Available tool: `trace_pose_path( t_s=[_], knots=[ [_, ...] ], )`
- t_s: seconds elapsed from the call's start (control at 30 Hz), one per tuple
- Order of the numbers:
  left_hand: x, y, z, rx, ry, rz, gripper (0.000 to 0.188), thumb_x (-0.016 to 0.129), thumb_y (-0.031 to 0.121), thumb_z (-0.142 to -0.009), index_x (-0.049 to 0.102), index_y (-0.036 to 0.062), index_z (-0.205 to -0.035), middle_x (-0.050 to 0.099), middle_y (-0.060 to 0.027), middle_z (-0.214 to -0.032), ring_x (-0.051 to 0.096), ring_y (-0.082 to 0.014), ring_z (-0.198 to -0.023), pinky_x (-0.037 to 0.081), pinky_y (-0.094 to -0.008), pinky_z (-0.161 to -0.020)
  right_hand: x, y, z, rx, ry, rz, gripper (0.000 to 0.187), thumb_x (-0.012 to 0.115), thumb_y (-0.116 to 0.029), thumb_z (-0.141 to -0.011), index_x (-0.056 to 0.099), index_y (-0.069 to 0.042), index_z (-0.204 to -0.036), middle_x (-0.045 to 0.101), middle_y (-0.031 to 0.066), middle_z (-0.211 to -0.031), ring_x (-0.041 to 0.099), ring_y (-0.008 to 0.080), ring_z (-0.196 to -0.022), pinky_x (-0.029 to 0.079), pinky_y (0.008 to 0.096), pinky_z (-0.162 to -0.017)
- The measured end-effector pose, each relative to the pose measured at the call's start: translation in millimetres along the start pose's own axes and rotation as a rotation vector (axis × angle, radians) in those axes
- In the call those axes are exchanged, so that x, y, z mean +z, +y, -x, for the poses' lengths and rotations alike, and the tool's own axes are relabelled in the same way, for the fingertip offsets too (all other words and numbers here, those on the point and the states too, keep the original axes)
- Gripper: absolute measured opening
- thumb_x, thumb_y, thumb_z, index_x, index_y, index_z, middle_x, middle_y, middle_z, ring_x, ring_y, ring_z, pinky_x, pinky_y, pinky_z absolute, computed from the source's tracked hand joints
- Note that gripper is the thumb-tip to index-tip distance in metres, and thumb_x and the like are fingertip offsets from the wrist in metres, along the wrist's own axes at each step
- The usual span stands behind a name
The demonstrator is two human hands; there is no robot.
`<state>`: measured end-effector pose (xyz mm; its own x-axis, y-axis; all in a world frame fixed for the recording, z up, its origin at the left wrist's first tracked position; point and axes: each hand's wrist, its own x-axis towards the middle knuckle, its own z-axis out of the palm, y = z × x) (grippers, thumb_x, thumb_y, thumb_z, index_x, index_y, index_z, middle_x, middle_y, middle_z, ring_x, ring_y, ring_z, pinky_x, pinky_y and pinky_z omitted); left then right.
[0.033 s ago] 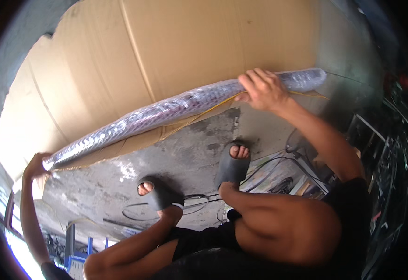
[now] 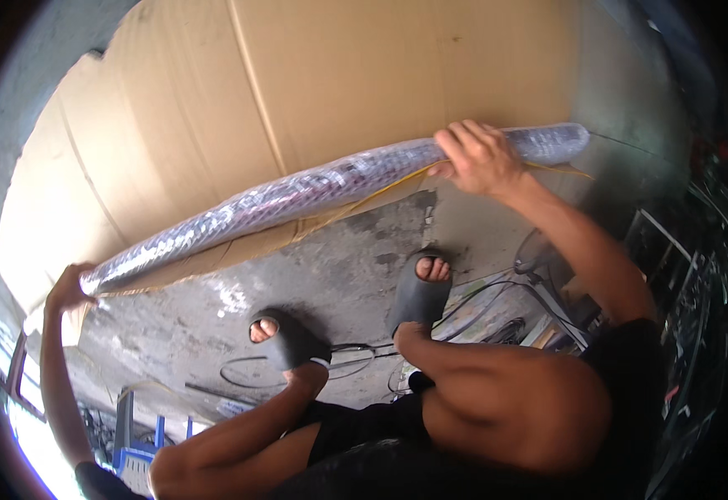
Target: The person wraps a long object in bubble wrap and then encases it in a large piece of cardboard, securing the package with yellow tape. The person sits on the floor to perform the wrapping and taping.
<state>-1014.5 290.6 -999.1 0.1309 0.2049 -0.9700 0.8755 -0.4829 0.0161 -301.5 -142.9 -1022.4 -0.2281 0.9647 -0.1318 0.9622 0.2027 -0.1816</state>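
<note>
– Clear-plastic-wrapped roll [image 2: 306,192], long, gently bowed, reddish mesh pattern showing through. Lying where?

– Along the near edge of the cardboard [image 2: 364,67], slanting from low left to higher right, thin end leftward; bare concrete floor [image 2: 356,258] on the near side

– And the grip?

– Left hand [image 2: 67,289]: closed round the thin end, fingertips partly hidden. Right hand [image 2: 481,158]: curled over the top, short of the thick end, thumb tucked below beside the yellow cord [image 2: 397,185]. How firm, cannot tell

– Anything just changed?

– Next to nothing. Only a slight drift rightward and up, common to roll, hands, sandals [image 2: 299,343] and cardboard; probably head movement

– Meaning for the handling?

– Same hold at both ends as a moment ago; no fresh turn, lift or loosening visible, so apparently a steadying pause
</note>
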Motion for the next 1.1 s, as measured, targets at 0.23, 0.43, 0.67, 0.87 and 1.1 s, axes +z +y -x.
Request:
trace_pose_path(
  t_s=[0.23,0.43,0.67,0.87,1.1],
  knots=[
    [87.8,49.8,46.8,-0.087,0.676,-0.249,0.135,0.099,0.000,-0.059,0.032,0.0270,-0.173,0.024,-0.0142,-0.180,0.038,-0.0419,-0.158,0.031,-0.0639,-0.129,-11.9,22.0,-35.4,0.047,-0.263,-0.254,0.049,0.058,-0.051,-0.109,0.064,-0.004,-0.099,0.074,0.0202,-0.085,0.075,0.0430,-0.084,0.059,0.0540,-0.076],
    [166.0,254.0,87.2,0.264,0.924,-0.041,0.114,0.094,0.040,-0.080,0.030,0.0142,-0.171,0.016,-0.0237,-0.180,0.013,-0.0460,-0.167,0.011,-0.0675,-0.133,-15.2,29.8,-51.2,0.056,-0.371,-0.302,0.041,0.061,-0.042,-0.109,0.063,-0.002,-0.098,0.072,0.0232,-0.084,0.072,0.0479,-0.084,0.056,0.0566,-0.076],
    [131.6,359.6,-43.7,0.126,1.553,0.123,0.090,0.038,0.085,-0.101,0.060,0.0168,-0.156,0.053,-0.0133,-0.163,0.037,-0.0364,-0.159,-0.005,-0.0660,-0.129,-17.4,29.1,-52.5,0.052,-0.386,-0.329,0.033,0.065,-0.033,-0.105,0.061,-0.002,-0.099,0.069,0.0256,-0.085,0.069,0.0503,-0.082,0.053,0.0587,-0.073],
    [117.0,353.4,-45.5,0.137,1.400,0.085,0.071,0.055,0.082,-0.094,0.077,0.0159,-0.110,0.068,-0.0025,-0.117,0.061,-0.0256,-0.113,0.032,-0.0511,-0.110,-10.3,27.5,-46.2,0.019,-0.340,-0.302,0.032,0.064,-0.034,-0.105,0.063,-0.001,-0.104,0.069,0.0221,-0.090,0.069,0.0477,-0.085,0.054,0.0570,-0.074],
    [92.8,349.7,-37.3,0.219,1.359,0.162,0.066,0.065,0.076,-0.089,0.069,0.0127,-0.105,0.062,-0.0084,-0.110,0.057,-0.0297,-0.106,0.040,-0.0516,-0.098,-89.9,-37.3,-103.2,-0.187,-0.530,0.462,0.020,0.069,-0.023,-0.100,0.074,-0.004,-0.102,0.072,0.0133,-0.105,0.073,0.0347,-0.103,0.057,0.0506,-0.082]
  ],
)
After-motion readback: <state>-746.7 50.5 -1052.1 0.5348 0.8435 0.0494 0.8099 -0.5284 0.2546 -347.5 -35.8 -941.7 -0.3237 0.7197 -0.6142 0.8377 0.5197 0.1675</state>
